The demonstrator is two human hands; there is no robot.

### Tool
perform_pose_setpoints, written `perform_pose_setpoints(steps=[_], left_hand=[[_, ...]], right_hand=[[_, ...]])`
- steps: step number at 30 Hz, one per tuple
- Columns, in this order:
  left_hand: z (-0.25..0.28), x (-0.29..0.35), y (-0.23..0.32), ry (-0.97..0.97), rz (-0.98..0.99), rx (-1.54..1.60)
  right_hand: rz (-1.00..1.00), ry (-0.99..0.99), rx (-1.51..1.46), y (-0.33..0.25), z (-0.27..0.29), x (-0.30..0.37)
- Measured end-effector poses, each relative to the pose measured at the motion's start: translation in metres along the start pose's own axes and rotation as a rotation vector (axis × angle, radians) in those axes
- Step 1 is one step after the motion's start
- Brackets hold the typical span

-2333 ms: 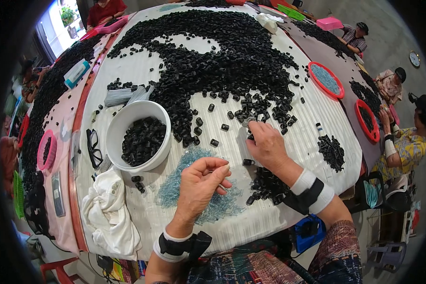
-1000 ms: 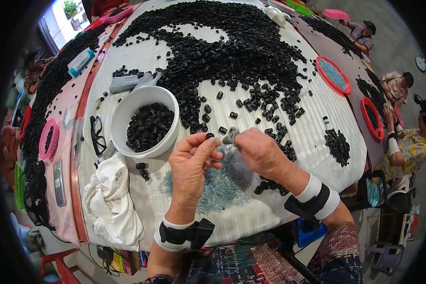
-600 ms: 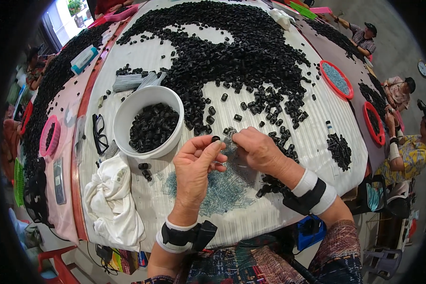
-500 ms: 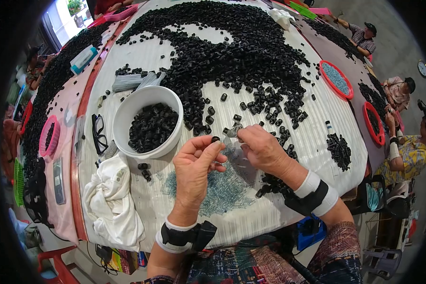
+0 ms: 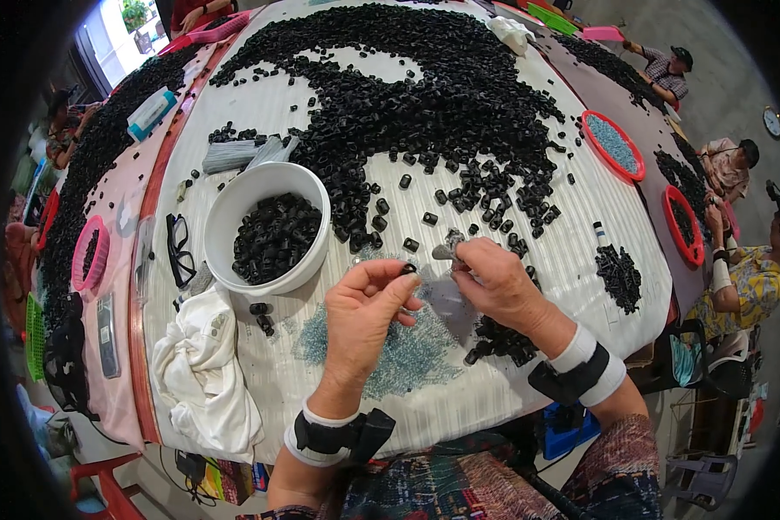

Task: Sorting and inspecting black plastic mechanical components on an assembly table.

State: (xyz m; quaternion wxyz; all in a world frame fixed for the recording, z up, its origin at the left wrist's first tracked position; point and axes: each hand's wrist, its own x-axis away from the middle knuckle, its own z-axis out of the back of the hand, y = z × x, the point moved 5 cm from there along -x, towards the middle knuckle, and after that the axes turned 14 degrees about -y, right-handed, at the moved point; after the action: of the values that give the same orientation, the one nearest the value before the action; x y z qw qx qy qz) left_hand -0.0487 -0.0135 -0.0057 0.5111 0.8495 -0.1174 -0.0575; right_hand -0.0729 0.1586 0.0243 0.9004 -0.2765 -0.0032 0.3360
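Observation:
My left hand [image 5: 357, 316] pinches a small black plastic part [image 5: 408, 269] between thumb and fingertips, over a spread of tiny clear bluish pieces [image 5: 399, 355]. Just right of it, my right hand [image 5: 501, 288] is closed on a grey, wrapped-looking object [image 5: 445, 250], whose exact kind I cannot make out. The two hands are slightly apart. Left of them stands a white bucket [image 5: 306, 270], partly filled with similar black parts [image 5: 277, 238]. Beyond my hands lies a large heap of black parts [image 5: 425, 104], with several strays reaching close to my right hand.
A white cloth [image 5: 204, 381], black-framed glasses [image 5: 180, 251] and grey strips [image 5: 230, 156] lie to the left. A small pile of thin black pieces [image 5: 618, 276] is at the right. Red trays [image 5: 588, 128] stand beyond it. Other people sit around the tables.
Both hands have moved slightly: the right one a little to the right and lower, the left one slightly to the right. Each keeps its hold.

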Motion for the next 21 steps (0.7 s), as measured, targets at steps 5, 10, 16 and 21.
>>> perform_pose_setpoints(steps=[5,10,16,21], left_hand=[[-0.006,-0.001,-0.006,-0.082,0.086,-0.067],[-0.002,-0.002,-0.002,-0.022,0.046,-0.057],[0.001,-0.001,0.001,0.034,-0.008,-0.024],[0.0,0.0,0.003,0.052,-0.026,-0.007]], right_hand=[[-0.002,0.043,-0.08,-0.009,0.013,0.005],[-0.043,0.13,-0.011,-0.004,0.012,0.007],[0.036,0.032,0.002,-0.01,-0.003,0.005],[0.069,-0.102,0.138,-0.017,-0.031,0.004]])
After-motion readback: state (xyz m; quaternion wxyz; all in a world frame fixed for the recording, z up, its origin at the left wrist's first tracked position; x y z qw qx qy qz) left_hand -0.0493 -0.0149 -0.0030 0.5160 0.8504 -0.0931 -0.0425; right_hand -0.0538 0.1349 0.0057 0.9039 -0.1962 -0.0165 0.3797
